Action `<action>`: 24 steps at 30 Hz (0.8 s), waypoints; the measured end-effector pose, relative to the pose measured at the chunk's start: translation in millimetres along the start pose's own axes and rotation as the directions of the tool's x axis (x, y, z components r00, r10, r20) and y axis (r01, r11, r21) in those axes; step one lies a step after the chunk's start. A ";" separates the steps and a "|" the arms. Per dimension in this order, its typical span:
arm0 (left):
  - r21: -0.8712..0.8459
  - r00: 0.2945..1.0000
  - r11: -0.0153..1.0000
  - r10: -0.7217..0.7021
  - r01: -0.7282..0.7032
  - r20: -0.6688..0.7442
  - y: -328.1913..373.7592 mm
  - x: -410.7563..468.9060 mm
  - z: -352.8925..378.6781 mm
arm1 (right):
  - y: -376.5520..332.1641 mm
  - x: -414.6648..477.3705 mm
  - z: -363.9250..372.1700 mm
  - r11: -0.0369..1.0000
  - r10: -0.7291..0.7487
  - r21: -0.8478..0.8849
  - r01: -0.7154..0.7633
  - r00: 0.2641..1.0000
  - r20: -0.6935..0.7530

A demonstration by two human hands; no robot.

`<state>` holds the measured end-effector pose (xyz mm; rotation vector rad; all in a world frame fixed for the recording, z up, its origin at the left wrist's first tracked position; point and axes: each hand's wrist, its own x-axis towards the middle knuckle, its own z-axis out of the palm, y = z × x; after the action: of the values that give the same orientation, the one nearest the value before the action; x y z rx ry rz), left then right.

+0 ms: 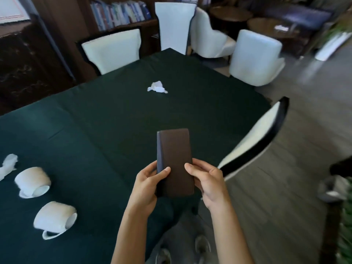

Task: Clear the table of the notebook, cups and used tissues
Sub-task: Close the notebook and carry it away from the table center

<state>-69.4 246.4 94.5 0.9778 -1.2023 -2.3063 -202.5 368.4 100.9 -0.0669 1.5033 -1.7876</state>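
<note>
I hold a closed brown notebook point(174, 155) above the near right part of the dark green table point(99, 119). My left hand point(150, 184) grips its lower left edge and my right hand point(206, 182) grips its lower right edge. Two white cups lie on their sides at the near left: one point(32, 181) further back, the other point(55, 218) closer to me. A crumpled white tissue point(157, 87) sits in the far middle of the table. Another tissue point(7, 164) lies at the left edge of the view beside the cups.
White upholstered chairs stand around the table: one at the far left point(112, 49), one at the far right point(255, 58), one close on my right point(253, 138). A bookshelf point(120, 13) stands behind. Grey floor point(285, 187) stretches to the right.
</note>
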 end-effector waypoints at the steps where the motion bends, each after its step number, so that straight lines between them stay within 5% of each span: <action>1: 0.008 0.999 1.000 0.000 0.000 0.039 -1.8 -2.6 11.3 | -4.7 -5.0 -11.2 1.000 -0.018 0.012 0.019 1.000 -0.023; 13: 0.130 0.909 0.988 0.021 -0.082 0.416 -53.6 -27.8 203.9 | -76.4 -66.5 -211.4 0.965 -0.211 0.126 0.232 0.964 -0.162; 24: 0.179 0.867 0.982 -0.038 -0.060 0.497 -117.7 -28.1 364.4 | -129.1 -88.7 -370.2 0.950 -0.229 0.152 0.273 0.938 -0.259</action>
<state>-311.9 538.1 154.6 0.4211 -1.6437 -2.5587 -393.7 719.9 138.8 0.0537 1.5397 -2.2022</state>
